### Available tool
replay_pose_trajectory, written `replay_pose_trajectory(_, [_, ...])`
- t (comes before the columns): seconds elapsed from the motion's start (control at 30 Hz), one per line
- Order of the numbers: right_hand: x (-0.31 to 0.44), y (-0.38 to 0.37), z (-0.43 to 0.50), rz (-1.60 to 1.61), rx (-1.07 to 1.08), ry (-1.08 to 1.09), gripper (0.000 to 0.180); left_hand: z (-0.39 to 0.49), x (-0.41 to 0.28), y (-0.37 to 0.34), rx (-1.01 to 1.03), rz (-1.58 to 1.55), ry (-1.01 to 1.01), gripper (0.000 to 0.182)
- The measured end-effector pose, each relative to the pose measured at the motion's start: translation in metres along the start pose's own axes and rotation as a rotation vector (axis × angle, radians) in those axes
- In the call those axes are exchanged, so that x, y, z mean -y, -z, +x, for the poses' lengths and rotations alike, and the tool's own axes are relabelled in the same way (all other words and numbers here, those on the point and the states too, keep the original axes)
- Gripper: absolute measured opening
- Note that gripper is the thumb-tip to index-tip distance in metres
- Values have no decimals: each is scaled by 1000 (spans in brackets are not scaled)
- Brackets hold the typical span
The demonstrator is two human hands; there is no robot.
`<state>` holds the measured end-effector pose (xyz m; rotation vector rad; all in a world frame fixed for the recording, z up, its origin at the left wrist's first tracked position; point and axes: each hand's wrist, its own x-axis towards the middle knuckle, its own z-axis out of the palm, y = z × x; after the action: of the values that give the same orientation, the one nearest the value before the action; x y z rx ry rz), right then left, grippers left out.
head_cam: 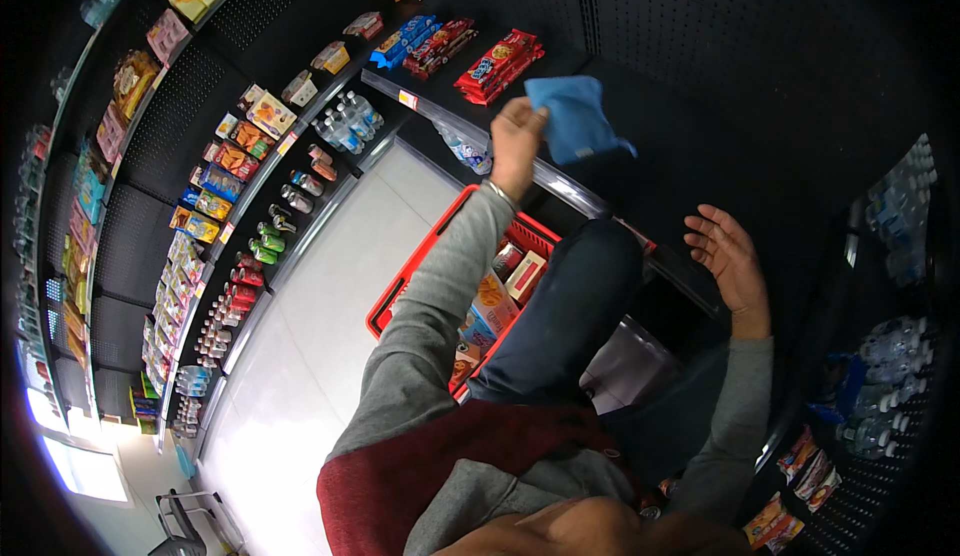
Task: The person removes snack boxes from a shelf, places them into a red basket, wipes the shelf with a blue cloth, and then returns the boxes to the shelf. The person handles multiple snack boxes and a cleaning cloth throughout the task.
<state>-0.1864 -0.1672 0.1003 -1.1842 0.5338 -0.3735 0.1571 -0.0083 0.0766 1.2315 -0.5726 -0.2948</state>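
Note:
My left hand [516, 143], with a bracelet at the wrist, pinches the edge of a blue cloth [574, 121]. The cloth hangs above a dark shelf [675, 136], just to the right of red biscuit packets [499, 67]. My right hand [724, 252] is raised over the right part of the shelf, fingers apart and nothing in it. Beneath my left forearm, beside my bent knee, a red shopping basket [420, 256] stands on the floor with several boxed snacks [495, 301] inside. My arm and leg hide part of the basket.
Blue biscuit packets [405, 41] lie farther left on the shelf. Below its front edge are bottles [465, 147]. Long shelves at left hold snack boxes [240, 147] and drink cans [247, 275]. Bottles [885, 383] and snack bags [814, 473] fill racks at right.

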Motion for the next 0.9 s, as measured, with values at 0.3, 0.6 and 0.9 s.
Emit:
replay_pose_trajectory(0.3, [-2, 4, -5, -25, -29, -44, 46, -84, 53, 215, -232, 529, 134, 20])
replay_pose_trajectory(0.6, [-19, 11, 1, -203, -16, -33, 54, -206, 81, 272, 22, 1237, 248, 57])
replay_pose_trajectory(0.9, [-13, 21, 1, -155, -112, -48, 52, -202, 114, 253, 45, 1319, 200, 61])
